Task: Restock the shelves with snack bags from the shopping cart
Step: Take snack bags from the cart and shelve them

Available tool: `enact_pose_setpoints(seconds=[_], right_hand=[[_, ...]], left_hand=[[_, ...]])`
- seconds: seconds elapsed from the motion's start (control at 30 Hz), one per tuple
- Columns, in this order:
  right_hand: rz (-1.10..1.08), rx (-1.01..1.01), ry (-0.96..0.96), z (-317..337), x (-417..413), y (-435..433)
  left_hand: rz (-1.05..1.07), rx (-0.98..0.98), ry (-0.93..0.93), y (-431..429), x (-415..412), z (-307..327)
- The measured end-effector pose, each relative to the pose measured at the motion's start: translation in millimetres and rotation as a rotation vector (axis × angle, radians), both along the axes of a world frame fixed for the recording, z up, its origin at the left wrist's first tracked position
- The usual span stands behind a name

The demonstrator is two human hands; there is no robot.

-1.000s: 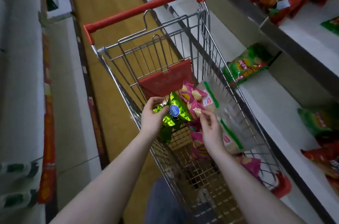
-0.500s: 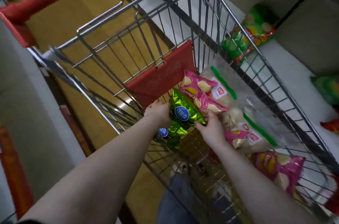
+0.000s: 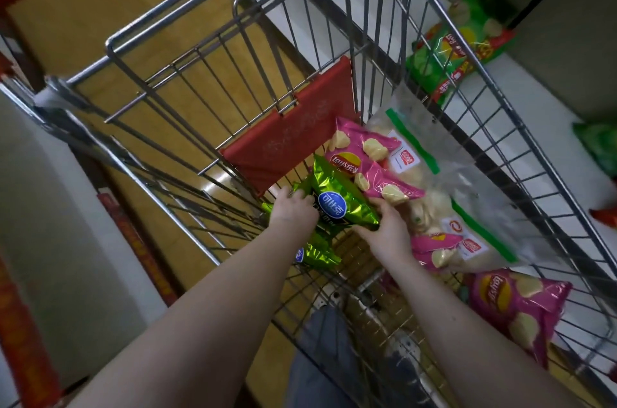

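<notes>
Snack bags (image 3: 367, 167) mostly sit in your cart (image 3: 293, 140), your left hand (image 3: 293, 212) and right hand (image 3: 387, 230) both grip a green bag (image 3: 337, 207) low inside it, and only a couple lie on the shelf (image 3: 541, 107), so lots left tbh.

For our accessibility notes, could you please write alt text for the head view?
A left hand and right hand grip a shiny green foil snack bag inside a metal wire shopping cart. A pink crisp bag and a clear plastic bag lie beside it; a green chip bag lies on the white shelf beyond.
</notes>
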State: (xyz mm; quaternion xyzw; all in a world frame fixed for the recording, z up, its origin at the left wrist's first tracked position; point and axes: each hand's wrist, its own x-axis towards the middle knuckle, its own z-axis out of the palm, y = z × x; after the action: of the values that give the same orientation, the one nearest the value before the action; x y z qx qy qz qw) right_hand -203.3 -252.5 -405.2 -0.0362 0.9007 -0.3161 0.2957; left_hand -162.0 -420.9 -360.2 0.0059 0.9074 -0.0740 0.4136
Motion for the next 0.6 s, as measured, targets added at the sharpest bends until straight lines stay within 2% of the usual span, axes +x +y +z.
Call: enact_pose_setpoints(seconds=[0.07,0.27,0.43,0.5,0.6], right_hand=[[0.001,0.005,-0.001,-0.8,-0.3,-0.2],[-0.001,0.007,-0.001,1.7,-3.9,-2.1],[-0.088,-0.093,-0.038,10.3,-0.9,5.2],[-0.121,-0.152,-0.028,19.5,-1.2,4.9],[-0.114,-0.224,-0.024,37.8,-4.4,4.0]], left_hand=[[0.005,0.057,-0.003,-0.4,-1.0,1.4],[0.224,0.262,-0.084,-9.3,-10.1,43.3],[0.493,0.46,0.143,-30.4,-7.2,96.6],[0.523,0.453,0.264,-37.1,-3.0,111.2],[0.578,0.435,0.339,-38.6,2.7,130.5]])
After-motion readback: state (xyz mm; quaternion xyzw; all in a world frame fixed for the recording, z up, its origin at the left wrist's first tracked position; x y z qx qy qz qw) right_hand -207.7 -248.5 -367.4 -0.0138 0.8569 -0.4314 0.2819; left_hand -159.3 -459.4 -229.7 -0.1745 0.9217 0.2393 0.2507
